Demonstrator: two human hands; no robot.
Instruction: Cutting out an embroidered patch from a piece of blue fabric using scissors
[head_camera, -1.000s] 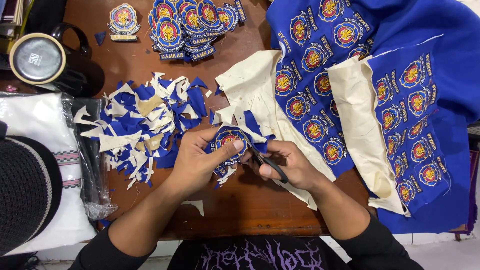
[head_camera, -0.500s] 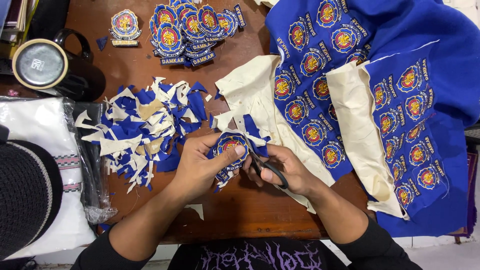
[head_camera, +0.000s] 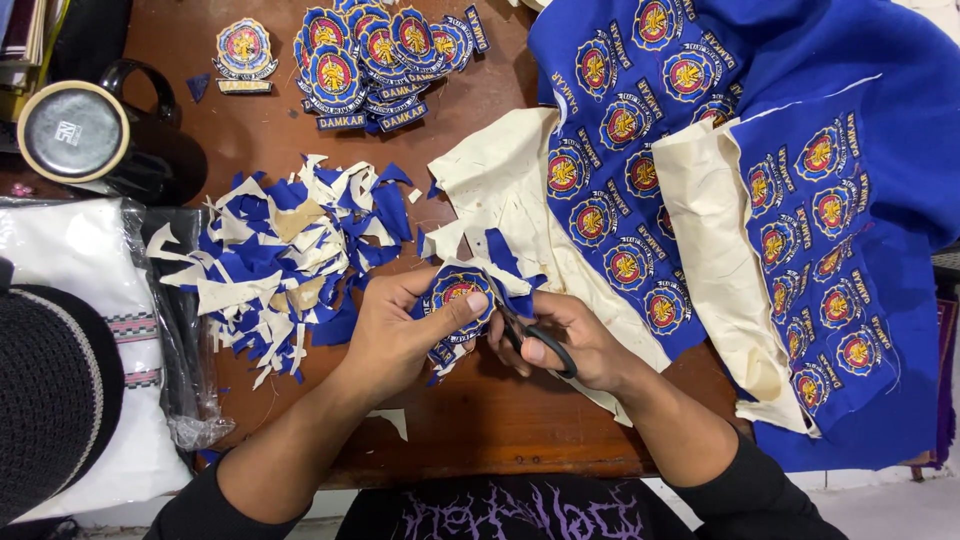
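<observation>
From the head camera, the only view we have, we see the left hand (head_camera: 400, 335) pinching a round embroidered patch (head_camera: 458, 295) with the thumb laid across its face and the fingers (head_camera: 415, 290) curled shut behind it, holding it just above the front edge of the brown table (head_camera: 480, 420). The right hand (head_camera: 575, 345) is closed through the black loops of a pair of scissors (head_camera: 535, 335), whose blades point up toward the patch's edge; we cannot tell how far apart the blades stand, since the hands cover them. Blue and cream offcuts hang loose from the patch, so we judge it light and floppy at the margins but stiffer where the stitching is dense; it wants a grip on the embroidered centre, close to the cut line, so the cloth does not fold or slide away from the blades. To the left lies a heap of scraps (head_camera: 280, 265), blue and cream, well apart from a pile of finished patches (head_camera: 380, 55) at the far edge. To the right spreads the blue cloth (head_camera: 760, 190) still bearing rows of uncut patches, with cream backing (head_camera: 505, 190) turned up beside it. A dark mug (head_camera: 85, 135) stands at the far left.
</observation>
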